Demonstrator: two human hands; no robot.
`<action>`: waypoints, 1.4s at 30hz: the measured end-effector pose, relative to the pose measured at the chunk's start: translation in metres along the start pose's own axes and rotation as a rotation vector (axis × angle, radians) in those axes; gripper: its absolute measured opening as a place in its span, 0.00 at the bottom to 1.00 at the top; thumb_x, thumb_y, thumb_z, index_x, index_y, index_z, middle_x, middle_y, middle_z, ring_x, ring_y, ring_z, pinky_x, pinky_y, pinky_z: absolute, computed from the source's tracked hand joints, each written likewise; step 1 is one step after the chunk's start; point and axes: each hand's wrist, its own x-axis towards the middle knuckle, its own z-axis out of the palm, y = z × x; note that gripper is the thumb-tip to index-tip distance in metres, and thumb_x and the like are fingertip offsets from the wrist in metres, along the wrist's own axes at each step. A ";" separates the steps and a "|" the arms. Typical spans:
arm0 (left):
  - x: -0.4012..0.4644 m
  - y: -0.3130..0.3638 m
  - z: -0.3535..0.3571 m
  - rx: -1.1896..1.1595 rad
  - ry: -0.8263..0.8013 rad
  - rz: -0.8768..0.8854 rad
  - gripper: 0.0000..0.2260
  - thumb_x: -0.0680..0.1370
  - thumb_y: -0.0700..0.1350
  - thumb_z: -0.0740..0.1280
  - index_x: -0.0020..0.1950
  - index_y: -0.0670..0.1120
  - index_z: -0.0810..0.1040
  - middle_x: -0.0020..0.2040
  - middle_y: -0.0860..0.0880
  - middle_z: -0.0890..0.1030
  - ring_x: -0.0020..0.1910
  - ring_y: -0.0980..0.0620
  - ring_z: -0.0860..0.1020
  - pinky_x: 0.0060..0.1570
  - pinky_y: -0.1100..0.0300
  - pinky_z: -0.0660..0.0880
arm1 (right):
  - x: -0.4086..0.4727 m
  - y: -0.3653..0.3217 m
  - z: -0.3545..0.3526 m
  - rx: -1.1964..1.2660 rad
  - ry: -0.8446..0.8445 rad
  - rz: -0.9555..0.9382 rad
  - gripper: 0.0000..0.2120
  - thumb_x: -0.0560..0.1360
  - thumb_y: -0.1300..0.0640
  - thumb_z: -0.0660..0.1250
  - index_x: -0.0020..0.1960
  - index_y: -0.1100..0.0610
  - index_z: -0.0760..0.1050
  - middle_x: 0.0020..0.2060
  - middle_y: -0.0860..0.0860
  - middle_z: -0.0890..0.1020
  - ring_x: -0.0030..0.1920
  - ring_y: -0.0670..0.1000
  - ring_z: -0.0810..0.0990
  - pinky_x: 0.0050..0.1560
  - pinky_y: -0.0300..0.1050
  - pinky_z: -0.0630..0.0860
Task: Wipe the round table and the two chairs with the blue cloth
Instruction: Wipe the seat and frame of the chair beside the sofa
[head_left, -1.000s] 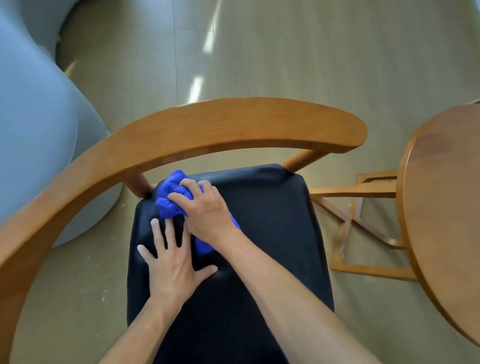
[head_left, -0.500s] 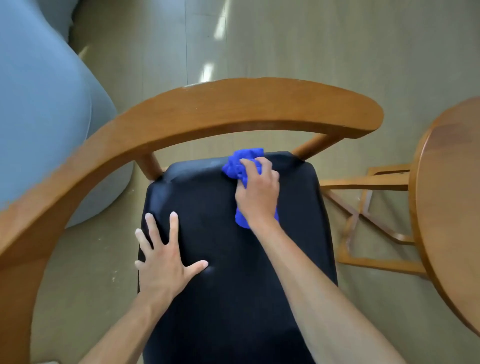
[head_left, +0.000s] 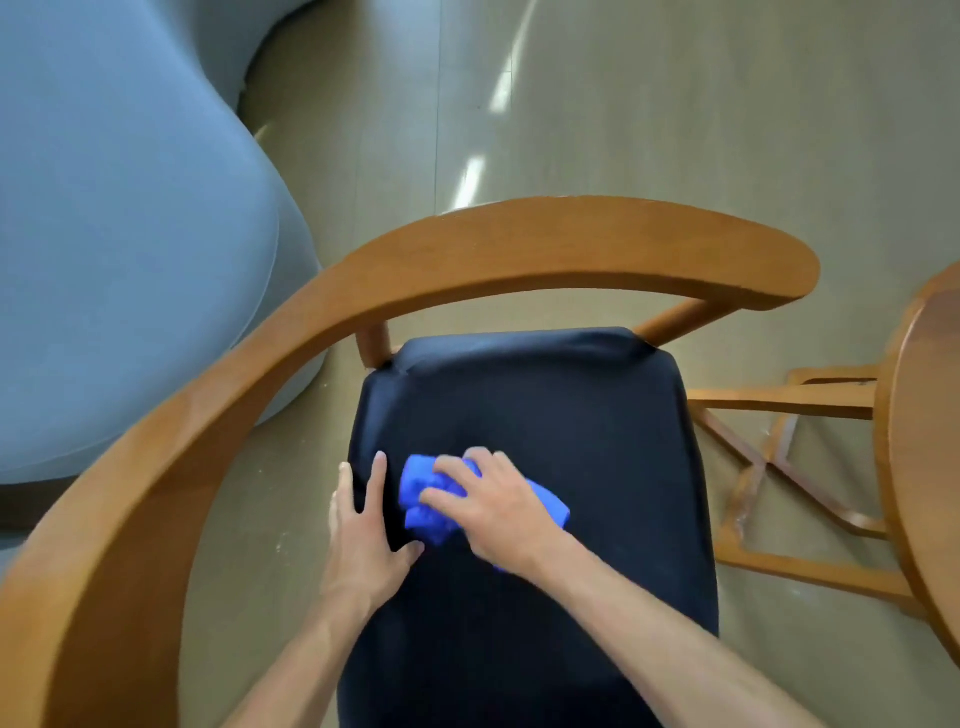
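On the black seat (head_left: 545, 441) of a wooden chair (head_left: 519, 244), a right hand (head_left: 493, 512) presses down on the blue cloth (head_left: 421, 514). Its fingers are spread and curled over the cloth, gripping it against the seat. The cloth is bunched up in soft, bumpy folds, and it sits near the left edge of the seat, about halfway back. One corner of it pokes out past the wrist on the right side.

Just beside the cloth, the left hand (head_left: 363, 530) lies flat and open on the left edge of the seat, grasping nothing. Its thumb points at the cloth and almost touches it.

No words or labels can be seen on anything.

The seat looks smooth and dark, like cloth or leather, with rounded corners. A wide, curved band of shiny brown wood bends around it, held up by short round posts. At the right edge is part of the round table (head_left: 930, 415), made of the same smooth brown wood, with crossed wooden bars underneath. A big, soft, grey-blue sofa (head_left: 119, 208) with a rounded shape fills the top left. The floor (head_left: 623, 104) is pale and shiny.
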 end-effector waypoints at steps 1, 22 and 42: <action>0.001 -0.001 0.000 -0.002 -0.001 -0.005 0.48 0.71 0.44 0.75 0.78 0.59 0.44 0.79 0.48 0.39 0.78 0.45 0.47 0.73 0.49 0.59 | 0.033 0.013 -0.007 -0.012 0.063 0.121 0.21 0.58 0.66 0.69 0.49 0.50 0.79 0.53 0.52 0.80 0.41 0.57 0.76 0.37 0.46 0.71; 0.000 0.010 0.005 0.069 0.011 -0.076 0.47 0.74 0.43 0.72 0.77 0.60 0.39 0.77 0.53 0.33 0.78 0.45 0.41 0.71 0.42 0.62 | 0.115 0.096 -0.032 -0.030 -0.121 0.559 0.21 0.72 0.64 0.60 0.64 0.53 0.71 0.62 0.52 0.73 0.54 0.60 0.72 0.53 0.48 0.67; 0.004 0.001 0.004 0.152 -0.028 -0.040 0.48 0.73 0.48 0.74 0.77 0.60 0.40 0.78 0.50 0.36 0.78 0.44 0.45 0.67 0.43 0.66 | -0.091 0.128 -0.042 0.071 0.141 0.825 0.23 0.68 0.69 0.66 0.62 0.59 0.76 0.64 0.57 0.73 0.52 0.65 0.74 0.53 0.55 0.72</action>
